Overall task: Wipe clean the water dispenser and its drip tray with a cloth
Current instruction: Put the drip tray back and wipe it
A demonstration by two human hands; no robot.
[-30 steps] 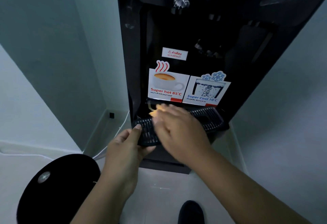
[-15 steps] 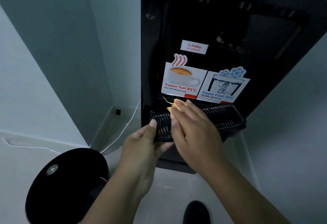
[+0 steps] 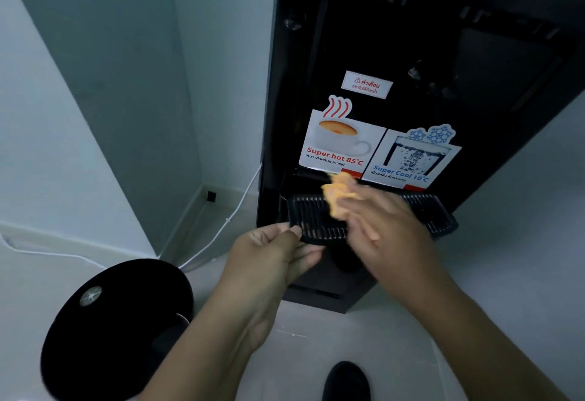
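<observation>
A tall black water dispenser fills the upper right, with hot and cool stickers on its front. Its black slotted drip tray is pulled out at the base of the recess. My left hand pinches the tray's near left corner. My right hand lies over the tray's middle, blurred, gripping a small orange cloth that presses on the grille. The tray's centre is hidden under this hand.
A round black stool stands at the lower left. A white cable runs along the floor by the wall corner. My dark shoe shows at the bottom, on the pale floor.
My right hand has slid the cloth a little to the right across the tray, showing more of the orange cloth. The left hand keeps its hold; the camera view has shifted left.
</observation>
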